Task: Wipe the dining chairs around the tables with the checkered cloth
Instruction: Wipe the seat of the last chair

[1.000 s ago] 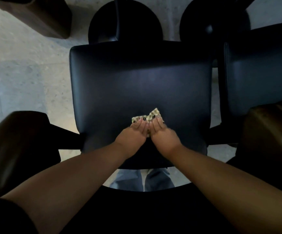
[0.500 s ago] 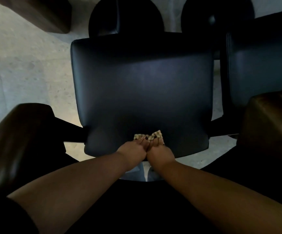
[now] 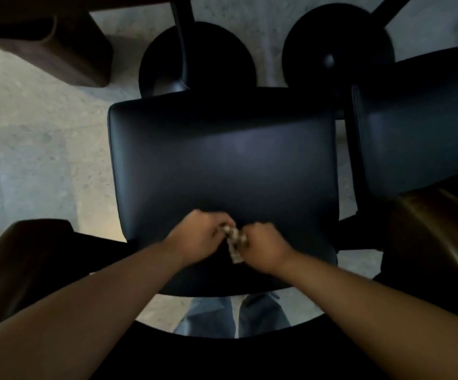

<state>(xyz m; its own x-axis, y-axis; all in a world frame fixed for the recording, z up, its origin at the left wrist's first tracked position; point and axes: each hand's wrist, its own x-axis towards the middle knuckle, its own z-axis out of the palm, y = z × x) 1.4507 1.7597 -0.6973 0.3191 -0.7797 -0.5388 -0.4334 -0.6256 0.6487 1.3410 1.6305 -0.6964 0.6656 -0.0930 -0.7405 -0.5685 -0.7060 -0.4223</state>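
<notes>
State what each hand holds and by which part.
Both hold the checkered cloth, bunched above the chair seat: left hand grips its upper left part, right hand its right side.

No readable text, labels, brands or numbers — none on any surface.

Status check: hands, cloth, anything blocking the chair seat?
Left hand and right hand both grip checkered cloth. Cloth bunched over black chair seat. Nothing blocking.
</notes>
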